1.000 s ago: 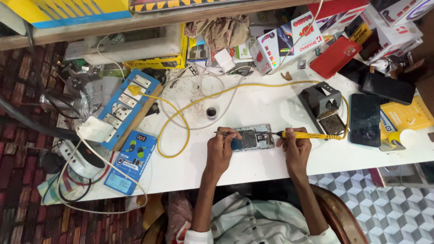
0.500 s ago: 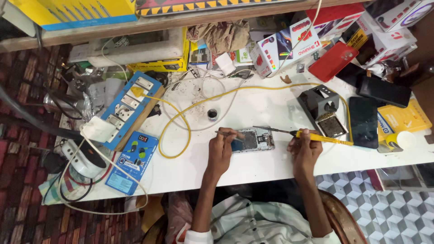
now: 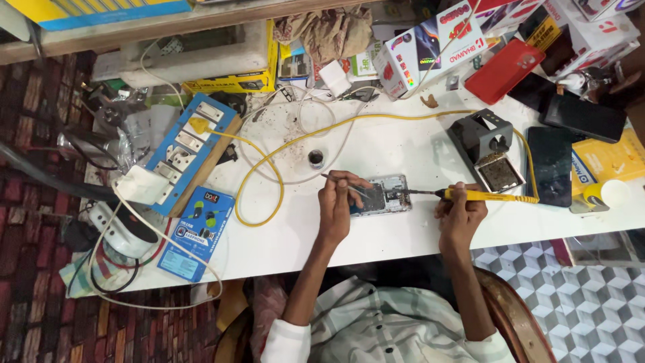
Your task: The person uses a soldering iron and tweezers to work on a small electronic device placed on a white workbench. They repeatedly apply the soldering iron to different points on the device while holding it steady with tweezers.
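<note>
Right hand (image 3: 459, 210) is wrapped around the yellow soldering iron (image 3: 485, 196), fingers closed on the handle, tip reaching left onto the opened phone (image 3: 381, 195). Left hand (image 3: 338, 200) pinches thin tweezers (image 3: 334, 178), fingertips closed on them, the points angled toward the phone's near edge. The phone lies flat on the white table (image 3: 376, 144), right between the two hands, touching the left fingers and just off the right knuckles. The iron's yellow cable (image 3: 269, 163) loops away past the left hand, and a small black pot (image 3: 316, 158) sits just beyond those fingers. The iron stand (image 3: 486, 149) waits just above the right hand, a dark phone (image 3: 549, 165) beside it. Far out to the left, a blue socket board (image 3: 187, 149) and a blue box (image 3: 197, 232).
</note>
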